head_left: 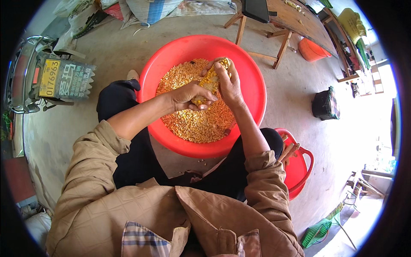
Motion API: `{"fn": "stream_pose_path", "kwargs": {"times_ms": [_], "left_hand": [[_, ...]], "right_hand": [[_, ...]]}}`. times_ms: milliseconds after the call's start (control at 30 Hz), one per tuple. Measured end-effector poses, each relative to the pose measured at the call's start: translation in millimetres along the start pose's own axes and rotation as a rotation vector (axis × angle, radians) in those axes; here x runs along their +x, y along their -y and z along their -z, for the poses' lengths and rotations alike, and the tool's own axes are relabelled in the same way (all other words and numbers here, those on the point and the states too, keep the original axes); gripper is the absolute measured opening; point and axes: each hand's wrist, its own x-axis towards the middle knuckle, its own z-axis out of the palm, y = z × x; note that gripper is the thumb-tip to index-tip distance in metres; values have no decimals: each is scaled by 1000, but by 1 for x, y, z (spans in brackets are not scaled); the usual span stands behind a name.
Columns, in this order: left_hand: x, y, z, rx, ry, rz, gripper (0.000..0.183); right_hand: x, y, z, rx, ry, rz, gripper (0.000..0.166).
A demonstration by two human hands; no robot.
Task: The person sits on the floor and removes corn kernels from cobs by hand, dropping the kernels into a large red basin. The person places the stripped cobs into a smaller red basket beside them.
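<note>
A partly shelled ear of corn (210, 84) is held slantwise above a wide red plastic tub (253, 83). My left hand (189, 96) grips its lower end, thumb lying along the cob. Around the upper end wraps my right hand (228, 82), its thumb pressed near the tip. Yellow kernels still cover parts of the ear, while a pale patch shows bare cob in the middle. Loose corn kernels (196, 128) spread thickly across the tub's bottom. A small reddish-brown object (228, 130) lies on them, partly hidden by my right forearm.
Beside my right knee stands a red plastic basket (297, 173) holding bare corncobs (290, 151). A wooden table (305, 22) is at the upper right, near an orange bucket (311, 49) and a black bin (326, 104). Woven sacks (154, 9) lie ahead; a vehicle's rear (35, 74) is left.
</note>
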Motion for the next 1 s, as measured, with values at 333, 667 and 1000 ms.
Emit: {"fn": "stream_pose_path", "kwargs": {"times_ms": [333, 667, 1000], "left_hand": [[0, 0, -7, 131, -111, -54, 18], [-3, -4, -5, 249, -131, -74, 19], [-6, -5, -6, 121, -99, -47, 18]], "right_hand": [[3, 2, -3, 53, -1, -34, 27], [0, 4, -2, 239, 28, -59, 29], [-1, 2, -5, 116, 44, 36, 27]]}}
